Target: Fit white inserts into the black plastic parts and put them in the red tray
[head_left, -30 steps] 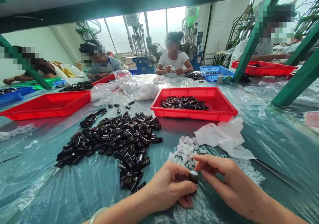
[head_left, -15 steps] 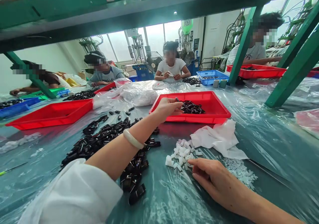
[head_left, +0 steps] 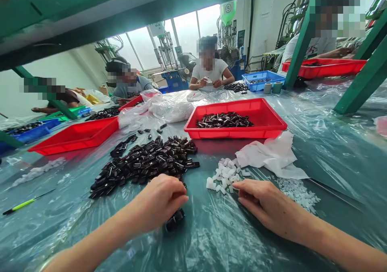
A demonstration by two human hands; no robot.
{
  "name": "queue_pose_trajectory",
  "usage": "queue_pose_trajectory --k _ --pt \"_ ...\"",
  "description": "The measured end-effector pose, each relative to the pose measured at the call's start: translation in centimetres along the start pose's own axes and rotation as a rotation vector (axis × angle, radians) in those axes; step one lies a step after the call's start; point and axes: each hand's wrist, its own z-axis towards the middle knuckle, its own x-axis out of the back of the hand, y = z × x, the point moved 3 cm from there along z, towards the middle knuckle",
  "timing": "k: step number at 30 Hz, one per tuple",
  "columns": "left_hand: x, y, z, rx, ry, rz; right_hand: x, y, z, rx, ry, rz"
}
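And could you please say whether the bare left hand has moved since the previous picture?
Yes: the left hand has drawn back toward the camera, away from the red rectangular tray holding glossy black pieces.

- Main light: windows [head_left: 208, 20] at 12 o'clock, panes blown out to white.
- Overhead beam [head_left: 90, 32], 10 to 11 o'clock: underside in deep shade.
- Plastic sheet [head_left: 208, 235], 6 o'clock: streaky glare; surface otherwise moderately lit.
- Black pieces [head_left: 148, 159], 8 o'clock: small bright glints.
- Wide-angle stretch towards edges.
- Mosaic patches [head_left: 207, 56] obscure faces, 10 to 2 o'clock.
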Motion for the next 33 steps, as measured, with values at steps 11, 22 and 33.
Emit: queue_pose_trajectory --k 11,22,33 --pt "-2.8 1.9 -2.1 0.084 -0.103 -0.01 0.1 -0.1 0.1 -0.002 -0.003 -0.045" --pt "-5.1 4.2 4.6 0.157 -0.272 -1.317 0.2 0.2 0.2 -0.018 -0.028 0.031" --pt "-7.5 3.0 4.5 0.23 -0.372 -1.518 0.2 0.7 0.2 -0.007 0.029 -0.014"
